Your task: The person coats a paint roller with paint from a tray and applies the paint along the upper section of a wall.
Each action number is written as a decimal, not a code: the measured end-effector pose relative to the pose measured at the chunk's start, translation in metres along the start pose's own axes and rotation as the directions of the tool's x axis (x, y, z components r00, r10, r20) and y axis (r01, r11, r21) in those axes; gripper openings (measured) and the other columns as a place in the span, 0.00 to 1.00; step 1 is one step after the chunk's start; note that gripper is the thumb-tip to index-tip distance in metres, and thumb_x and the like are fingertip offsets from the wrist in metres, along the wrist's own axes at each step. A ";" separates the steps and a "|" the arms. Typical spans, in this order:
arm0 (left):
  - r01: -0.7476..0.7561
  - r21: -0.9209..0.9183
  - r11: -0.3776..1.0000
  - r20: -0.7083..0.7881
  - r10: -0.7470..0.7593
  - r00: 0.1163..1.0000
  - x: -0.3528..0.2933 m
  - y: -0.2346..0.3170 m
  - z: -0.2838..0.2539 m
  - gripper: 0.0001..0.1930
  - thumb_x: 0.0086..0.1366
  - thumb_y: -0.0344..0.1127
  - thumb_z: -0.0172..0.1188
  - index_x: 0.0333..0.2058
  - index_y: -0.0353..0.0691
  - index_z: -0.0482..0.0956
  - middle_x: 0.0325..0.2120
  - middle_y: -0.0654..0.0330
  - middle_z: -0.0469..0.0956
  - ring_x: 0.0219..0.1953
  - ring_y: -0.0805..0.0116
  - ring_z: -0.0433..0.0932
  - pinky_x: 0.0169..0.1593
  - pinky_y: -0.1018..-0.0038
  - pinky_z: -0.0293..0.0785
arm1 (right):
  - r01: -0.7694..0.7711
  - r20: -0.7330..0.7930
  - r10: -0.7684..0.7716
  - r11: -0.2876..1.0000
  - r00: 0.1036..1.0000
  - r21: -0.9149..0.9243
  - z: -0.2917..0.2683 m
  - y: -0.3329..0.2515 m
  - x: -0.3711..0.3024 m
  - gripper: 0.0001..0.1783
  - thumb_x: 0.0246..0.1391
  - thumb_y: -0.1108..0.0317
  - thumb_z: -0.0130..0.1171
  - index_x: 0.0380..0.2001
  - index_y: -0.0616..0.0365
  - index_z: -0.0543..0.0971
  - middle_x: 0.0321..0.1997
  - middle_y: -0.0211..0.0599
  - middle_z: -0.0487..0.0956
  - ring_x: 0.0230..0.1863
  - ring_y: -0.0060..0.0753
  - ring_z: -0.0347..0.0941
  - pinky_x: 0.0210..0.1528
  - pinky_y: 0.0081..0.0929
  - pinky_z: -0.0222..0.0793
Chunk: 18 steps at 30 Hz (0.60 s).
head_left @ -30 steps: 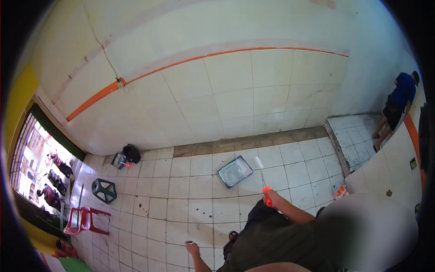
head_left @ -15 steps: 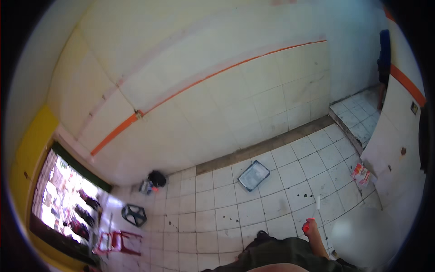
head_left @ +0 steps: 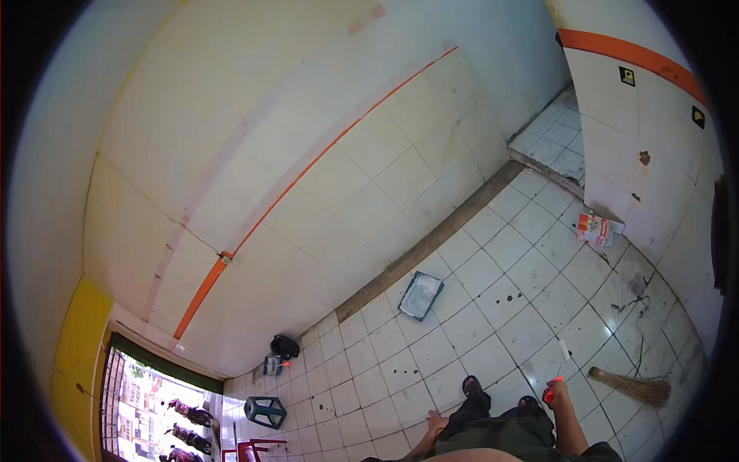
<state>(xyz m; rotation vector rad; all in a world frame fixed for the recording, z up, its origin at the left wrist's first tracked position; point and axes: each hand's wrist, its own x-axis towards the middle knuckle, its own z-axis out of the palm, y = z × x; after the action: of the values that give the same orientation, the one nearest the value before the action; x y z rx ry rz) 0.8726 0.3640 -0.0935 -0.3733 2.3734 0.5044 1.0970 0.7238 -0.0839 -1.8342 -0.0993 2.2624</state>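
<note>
My right hand (head_left: 557, 393) is closed round the red-orange handle of a paint roller (head_left: 564, 349). Its narrow white sleeve points away from me, above the tiled floor. On my left side, my left hand (head_left: 436, 424) hangs low by my leg, small in the view; its fingers look loosely apart and I see nothing in them. A dark-rimmed paint tray (head_left: 421, 296) with whitish paint in it lies on the floor ahead, well beyond both hands. Right of my right hand lies a straw hand broom (head_left: 633, 386), not touched.
A green stool (head_left: 265, 412) and a red plastic chair (head_left: 250, 448) stand at the left, near a doorway with motorcycles (head_left: 188, 431) outside. A black bag (head_left: 285, 346) rests by the long wall (head_left: 346, 208). Far right are a printed carton (head_left: 596, 229) and a raised step (head_left: 550, 173).
My view has turned, bringing my left hand, my feet and the broom into sight. A person at the far right opening is out of view. My right hand still holds the paint roller.
</note>
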 end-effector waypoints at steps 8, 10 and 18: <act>0.030 0.034 0.999 -0.105 -0.027 0.994 -0.028 0.017 -0.021 0.34 0.49 0.35 0.59 0.55 0.34 0.57 0.52 0.35 0.59 0.52 0.37 0.67 0.55 0.55 0.68 | 0.111 -0.037 -0.109 0.992 0.993 0.052 -0.030 -0.015 0.016 0.07 0.50 0.78 0.54 0.27 0.56 0.67 0.20 0.31 0.66 0.17 0.26 0.65 0.17 0.24 0.65; 0.079 -0.024 0.997 -0.122 -0.082 0.989 -0.022 0.015 -0.016 0.36 0.50 0.35 0.59 0.57 0.34 0.55 0.53 0.35 0.59 0.54 0.38 0.67 0.55 0.56 0.67 | 0.138 -0.037 -0.137 0.990 0.990 0.023 -0.023 -0.021 0.015 0.09 0.49 0.80 0.54 0.29 0.56 0.66 0.23 0.32 0.67 0.19 0.26 0.66 0.17 0.24 0.65; 0.129 -0.211 0.969 -0.146 -0.162 0.976 0.055 -0.011 -0.034 0.33 0.52 0.34 0.58 0.56 0.34 0.55 0.56 0.38 0.58 0.55 0.38 0.66 0.55 0.56 0.68 | 0.181 0.059 -0.174 0.975 0.983 -0.127 0.061 -0.040 -0.013 0.10 0.49 0.76 0.57 0.29 0.54 0.65 0.25 0.31 0.64 0.20 0.25 0.64 0.17 0.22 0.66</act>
<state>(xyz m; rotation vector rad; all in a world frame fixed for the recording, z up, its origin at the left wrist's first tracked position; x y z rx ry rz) 0.8177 0.3318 -0.1097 -0.6994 2.4328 0.6684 1.0458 0.7651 -0.0511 -1.7553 -0.4133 2.2218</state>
